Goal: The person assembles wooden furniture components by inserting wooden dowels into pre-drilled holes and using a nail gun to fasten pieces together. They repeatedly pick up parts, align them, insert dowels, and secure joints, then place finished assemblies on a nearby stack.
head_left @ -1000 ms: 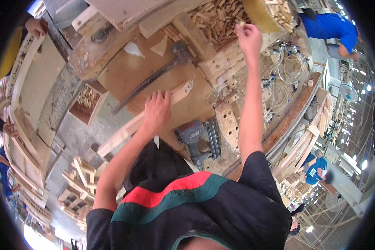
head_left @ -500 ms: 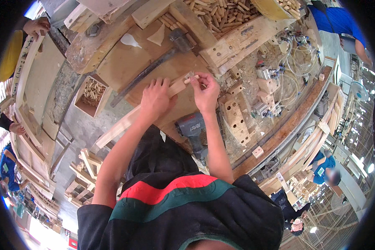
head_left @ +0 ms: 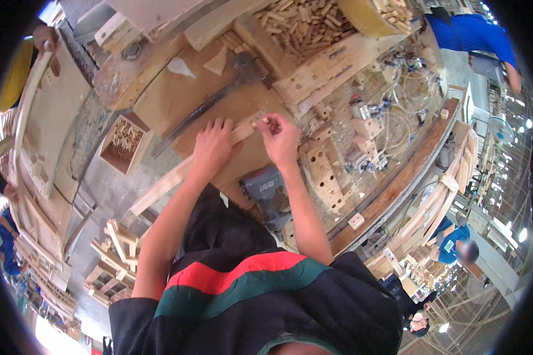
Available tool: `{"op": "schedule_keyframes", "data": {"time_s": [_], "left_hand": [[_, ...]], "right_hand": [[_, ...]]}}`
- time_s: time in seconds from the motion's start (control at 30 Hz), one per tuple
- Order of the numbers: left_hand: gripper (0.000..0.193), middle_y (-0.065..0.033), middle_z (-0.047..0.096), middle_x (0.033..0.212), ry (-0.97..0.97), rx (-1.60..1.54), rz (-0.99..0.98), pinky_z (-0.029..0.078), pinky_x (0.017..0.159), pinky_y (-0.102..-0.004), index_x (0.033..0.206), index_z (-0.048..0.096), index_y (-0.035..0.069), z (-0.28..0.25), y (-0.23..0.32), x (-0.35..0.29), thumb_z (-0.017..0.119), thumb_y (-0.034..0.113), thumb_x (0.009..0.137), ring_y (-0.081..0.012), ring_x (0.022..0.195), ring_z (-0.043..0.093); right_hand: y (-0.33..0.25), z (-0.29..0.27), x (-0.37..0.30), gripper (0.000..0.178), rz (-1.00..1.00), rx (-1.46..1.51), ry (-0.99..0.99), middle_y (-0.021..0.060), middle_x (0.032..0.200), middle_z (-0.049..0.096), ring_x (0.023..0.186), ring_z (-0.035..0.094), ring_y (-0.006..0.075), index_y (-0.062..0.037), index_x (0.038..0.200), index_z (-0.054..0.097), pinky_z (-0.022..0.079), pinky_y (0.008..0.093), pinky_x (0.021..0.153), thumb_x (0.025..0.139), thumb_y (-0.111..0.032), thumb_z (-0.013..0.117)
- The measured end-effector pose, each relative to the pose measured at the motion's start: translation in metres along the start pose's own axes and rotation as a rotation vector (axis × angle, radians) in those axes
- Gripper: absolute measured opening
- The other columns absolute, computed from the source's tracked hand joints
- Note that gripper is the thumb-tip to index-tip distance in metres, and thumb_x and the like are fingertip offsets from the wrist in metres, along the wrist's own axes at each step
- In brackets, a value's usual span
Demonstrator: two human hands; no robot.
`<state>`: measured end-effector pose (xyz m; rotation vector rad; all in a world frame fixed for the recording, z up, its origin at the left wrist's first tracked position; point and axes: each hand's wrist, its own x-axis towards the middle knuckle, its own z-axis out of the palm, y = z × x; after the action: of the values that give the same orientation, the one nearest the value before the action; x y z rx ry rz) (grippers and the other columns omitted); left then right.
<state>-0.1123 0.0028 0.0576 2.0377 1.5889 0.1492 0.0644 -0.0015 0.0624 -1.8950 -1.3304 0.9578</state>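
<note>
A person in a black shirt leans over the table (head_left: 237, 106), and I can see both grips at work. The left grip (head_left: 214, 148) is closed over a long wood bar (head_left: 160, 194), with the fingers lying across it. The bar slants out from under that grip, down and to the left, past the table edge. Its other end sits just by the right grip (head_left: 279, 142). The right grip is pinching a small wood peg (head_left: 256, 123) with its fingertips, right at that end. I cannot tell if the peg is in a hole, because it is so tiny.

A big hammer (head_left: 207, 105) lies just past the left grip. Past the hammer are a white drop-shaped thing (head_left: 180, 67) and a flat bit of wood (head_left: 217, 61) with a pointy corner. To the left of the left grip is a little box (head_left: 141, 149) with lots of wood bits inside.

A pile of pegs (head_left: 302, 26) is far beyond the right grip, with a yellow tub (head_left: 367, 16) next to it. A dark power tool (head_left: 262, 183) lies closer to the person than the right grip. A wood block full of holes (head_left: 323, 170) is near that grip, on its right. Farther right, there are curly clear hoses (head_left: 411, 89).
</note>
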Motion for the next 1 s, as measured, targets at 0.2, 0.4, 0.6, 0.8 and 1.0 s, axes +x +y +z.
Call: {"op": "schedule_keyframes", "data": {"time_s": [0.2, 0.4, 0.6, 0.8, 1.0], "left_hand": [[0.049, -0.0160, 0.060, 0.108, 0.016, 0.046, -0.016, 0.049, 0.085, -0.0467, 0.110, 0.056, 0.004, 0.007, 0.002, -0.003, 0.073, 0.032, 0.073, -0.0356, 0.106, 0.058], [0.046, -0.0159, 0.060, 0.104, 0.029, 0.011, -0.013, 0.049, 0.084, -0.0471, 0.105, 0.057, 0.005, 0.003, 0.007, 0.001, 0.074, 0.032, 0.072, -0.0350, 0.105, 0.058], [0.043, -0.0152, 0.060, 0.099, 0.011, 0.001, -0.027, 0.049, 0.082, -0.0459, 0.101, 0.057, 0.005, 0.000, 0.005, 0.004, 0.074, 0.030, 0.071, -0.0344, 0.102, 0.059], [0.043, -0.0159, 0.059, 0.100, 0.010, -0.026, -0.046, 0.048, 0.082, -0.0458, 0.102, 0.057, 0.004, -0.009, 0.011, -0.001, 0.073, 0.030, 0.071, -0.0349, 0.101, 0.058], [0.042, -0.0158, 0.059, 0.102, 0.008, -0.019, -0.047, 0.048, 0.083, -0.0458, 0.103, 0.057, 0.005, -0.004, 0.011, -0.001, 0.072, 0.031, 0.073, -0.0346, 0.104, 0.058]], "right_hand": [[-0.020, -0.034, 0.024, 0.033, -0.251, -0.109, 0.108, 0.0052, 0.065, 0.061, 0.056, 0.053, 0.0125, -0.0016, 0.098, 0.068, 0.045, 0.0312, 0.056, 0.081, -0.027, 0.079], [-0.059, -0.190, 0.188, 0.021, -0.336, -0.198, 0.626, 0.0038, 0.065, 0.064, 0.057, 0.055, 0.0096, -0.0024, 0.093, 0.071, 0.046, 0.0279, 0.058, 0.086, -0.022, 0.072], [-0.058, -0.268, 0.332, 0.036, -0.320, -0.549, 0.593, 0.0144, 0.076, 0.071, 0.071, 0.070, 0.0246, -0.0020, 0.094, 0.071, 0.054, 0.0355, 0.068, 0.078, -0.033, 0.078], [-0.064, -0.272, 0.344, 0.031, -0.267, -0.705, 0.340, 0.0165, 0.080, 0.071, 0.077, 0.070, 0.0299, 0.0001, 0.086, 0.070, 0.054, 0.0396, 0.070, 0.076, -0.028, 0.080], [-0.072, -0.271, 0.343, 0.020, -0.565, -0.710, 0.414, 0.0160, 0.081, 0.071, 0.076, 0.070, 0.0300, -0.0008, 0.090, 0.069, 0.054, 0.0396, 0.069, 0.081, -0.018, 0.073]]}}
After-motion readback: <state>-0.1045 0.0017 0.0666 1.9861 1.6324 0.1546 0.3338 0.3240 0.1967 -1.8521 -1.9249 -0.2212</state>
